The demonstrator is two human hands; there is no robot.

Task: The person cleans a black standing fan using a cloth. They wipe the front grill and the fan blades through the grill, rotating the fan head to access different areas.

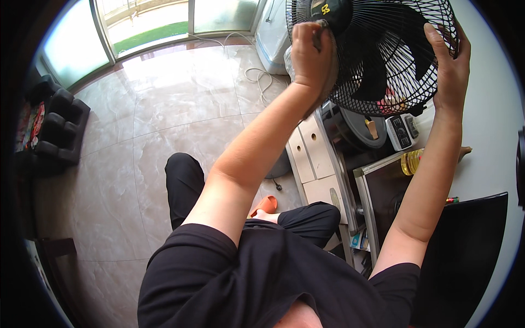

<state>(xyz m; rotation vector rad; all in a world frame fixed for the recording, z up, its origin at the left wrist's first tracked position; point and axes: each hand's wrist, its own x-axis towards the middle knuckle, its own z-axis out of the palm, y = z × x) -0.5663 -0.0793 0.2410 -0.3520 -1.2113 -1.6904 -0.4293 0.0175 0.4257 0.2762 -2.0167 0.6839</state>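
Note:
A black electric fan (371, 82) with a round wire grille stands high in front of me, its hub cap bearing yellow marking. My left hand (309, 53) is at the grille's left side, just below the hub, fingers curled around a greyish cloth (331, 76). Part of that cloth hangs down along the wrist, against or very close to the wires. On the opposite side, my right hand (450, 69) grips the grille's outer rim, thumb in front and fingers behind. The blades show sharply through the wires.
Below the fan are a lidded black pot (361, 131), a white appliance with knobs (400, 131) and a yellow oil bottle (411, 162). A drawer cabinet (316, 160) and dark screen (463, 246) stand right. A loose cable (260, 78) lies near a plastic-wrapped white appliance (272, 45).

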